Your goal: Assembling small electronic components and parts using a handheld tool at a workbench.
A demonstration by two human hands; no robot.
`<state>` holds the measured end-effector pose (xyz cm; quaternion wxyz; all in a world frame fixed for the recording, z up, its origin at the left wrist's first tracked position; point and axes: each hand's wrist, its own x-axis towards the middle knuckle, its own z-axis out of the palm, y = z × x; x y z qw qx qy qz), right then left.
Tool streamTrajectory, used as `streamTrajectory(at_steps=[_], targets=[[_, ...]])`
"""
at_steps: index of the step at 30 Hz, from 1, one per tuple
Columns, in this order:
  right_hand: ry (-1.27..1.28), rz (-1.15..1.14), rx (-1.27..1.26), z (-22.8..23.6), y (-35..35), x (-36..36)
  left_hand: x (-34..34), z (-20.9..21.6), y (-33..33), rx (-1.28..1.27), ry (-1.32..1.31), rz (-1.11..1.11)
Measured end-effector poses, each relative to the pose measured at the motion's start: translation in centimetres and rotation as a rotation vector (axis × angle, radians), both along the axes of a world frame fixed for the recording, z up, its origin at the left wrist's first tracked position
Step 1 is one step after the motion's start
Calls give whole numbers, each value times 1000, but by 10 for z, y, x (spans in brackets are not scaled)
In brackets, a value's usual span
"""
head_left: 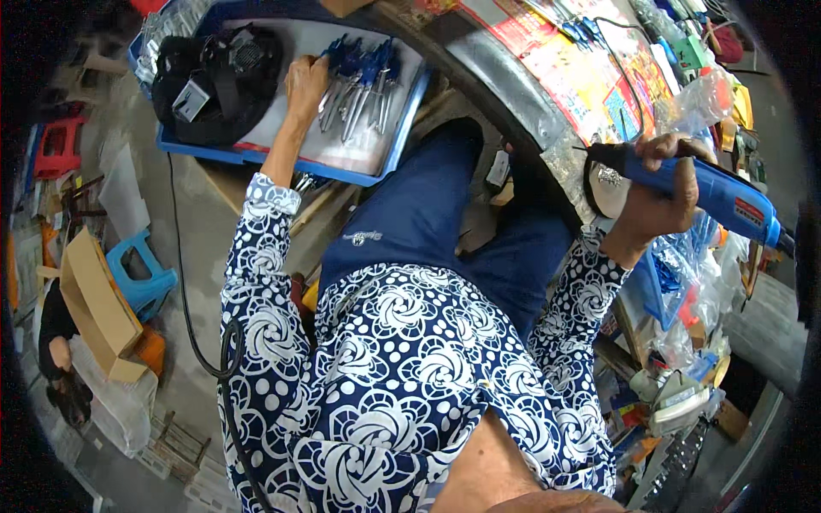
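Observation:
My left hand (306,84) is over a blue-rimmed tray (368,178), its fingers curled together beside a pile of slim silver metal pieces with blue tops (363,81). Whatever its fingertips pinch is hidden. A black bag-like item (224,90) sits in the tray's left part, with a small silver piece on it. On the right, my right hand (658,192) is wrapped round a blue electric screwdriver (723,198). Its dark tip points left, over the edge of the workbench (513,81), and its cord end is at the right.
Colourful printed sheets (599,73) cover the bench, with more blue-topped pieces (586,32) at its far side. Clear plastic bags (697,278) crowd the right. A black cable (181,282) hangs at left, near a blue stool (144,269) and a cardboard box (98,303). Another person (60,350) is at far left.

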<state>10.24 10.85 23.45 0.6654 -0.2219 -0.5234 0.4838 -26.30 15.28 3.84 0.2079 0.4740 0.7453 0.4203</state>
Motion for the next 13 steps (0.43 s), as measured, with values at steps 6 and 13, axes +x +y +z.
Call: streamTrajectory(at_steps=[6,13], targets=[[-32,-77,34,21,23,15,14,-14,36,-33,244,62],[-57,-193,79,52,37,47,42,17,55,-271,303,269]])
